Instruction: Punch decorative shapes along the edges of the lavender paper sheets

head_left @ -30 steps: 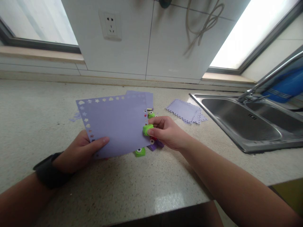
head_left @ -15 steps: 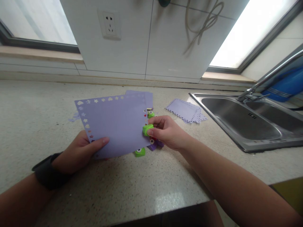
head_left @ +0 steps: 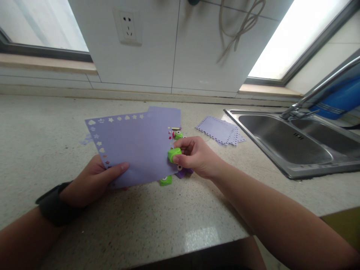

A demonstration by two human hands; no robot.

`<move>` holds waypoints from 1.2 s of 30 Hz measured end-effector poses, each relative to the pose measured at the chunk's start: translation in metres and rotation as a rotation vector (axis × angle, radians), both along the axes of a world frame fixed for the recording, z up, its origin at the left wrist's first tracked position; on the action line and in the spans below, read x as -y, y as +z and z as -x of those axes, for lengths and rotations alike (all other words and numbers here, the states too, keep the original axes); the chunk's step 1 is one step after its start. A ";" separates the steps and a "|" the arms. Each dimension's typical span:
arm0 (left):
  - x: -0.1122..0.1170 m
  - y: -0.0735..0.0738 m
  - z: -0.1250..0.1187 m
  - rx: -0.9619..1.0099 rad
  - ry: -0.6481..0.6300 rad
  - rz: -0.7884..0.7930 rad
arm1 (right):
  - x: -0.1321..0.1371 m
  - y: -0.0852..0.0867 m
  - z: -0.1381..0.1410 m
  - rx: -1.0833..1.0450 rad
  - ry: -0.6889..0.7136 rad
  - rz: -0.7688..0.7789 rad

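Observation:
A sheet of purple paper point(head_left: 135, 150) is held tilted above the counter by my left hand point(head_left: 97, 176), its thumb on top and its fingers behind the sheet. Small heart, star and flower holes run along the sheet's left, top and right edges. My right hand point(head_left: 195, 155) pinches a green craft punch point(head_left: 174, 154) at the sheet's right edge, thumb on the punch. Other punches lie behind and below the sheet: a green one point(head_left: 165, 180), another green one point(head_left: 177, 135) and a purple one point(head_left: 185, 173), all partly hidden.
Behind the sheet lies more purple paper point(head_left: 165, 114). Purple cards with punched edges point(head_left: 216, 129) lie fanned beside the steel sink point(head_left: 284, 146). Paper scraps point(head_left: 86, 140) sit to the left. A wall socket point(head_left: 128, 28) and a looped cable point(head_left: 242, 32) are on the wall.
The sheet and the green punch have shifted slightly left in view, along with a small camera shift. Both hands keep their hold.

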State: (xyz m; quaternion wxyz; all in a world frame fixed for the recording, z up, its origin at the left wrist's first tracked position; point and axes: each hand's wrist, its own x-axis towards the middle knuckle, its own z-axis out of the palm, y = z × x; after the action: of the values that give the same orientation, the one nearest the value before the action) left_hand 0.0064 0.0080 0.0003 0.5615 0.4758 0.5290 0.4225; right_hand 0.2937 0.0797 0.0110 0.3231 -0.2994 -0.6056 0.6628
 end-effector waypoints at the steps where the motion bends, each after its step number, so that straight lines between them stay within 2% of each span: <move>1: 0.000 -0.001 0.000 0.003 -0.003 0.000 | 0.000 0.001 0.000 0.002 -0.002 0.001; 5: -0.001 -0.005 0.004 0.010 -0.018 0.002 | 0.001 0.002 0.000 -0.001 -0.029 0.005; 9: -0.003 -0.009 0.009 -0.065 -0.094 -0.046 | 0.001 0.004 0.001 -0.006 -0.050 0.008; 11: -0.004 -0.010 0.010 -0.093 -0.091 -0.065 | 0.002 0.004 0.001 -0.004 -0.036 0.007; 18: -0.002 0.003 0.004 -0.128 -0.102 -0.105 | 0.004 0.003 0.000 -0.044 -0.031 -0.002; 26: 0.000 0.002 0.003 -0.095 -0.080 -0.091 | 0.005 0.008 0.001 -0.060 -0.034 -0.015; 32: 0.002 0.004 0.001 -0.027 -0.024 -0.093 | 0.002 0.009 -0.004 -0.012 0.049 -0.010; 36: 0.002 0.002 0.003 0.025 -0.027 -0.024 | -0.002 0.006 -0.007 0.031 0.085 -0.014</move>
State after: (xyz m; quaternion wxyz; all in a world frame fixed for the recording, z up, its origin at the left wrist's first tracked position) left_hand 0.0031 0.0064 0.0026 0.5678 0.4842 0.5106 0.4271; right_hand 0.3010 0.0814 0.0166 0.2873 -0.2811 -0.6275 0.6669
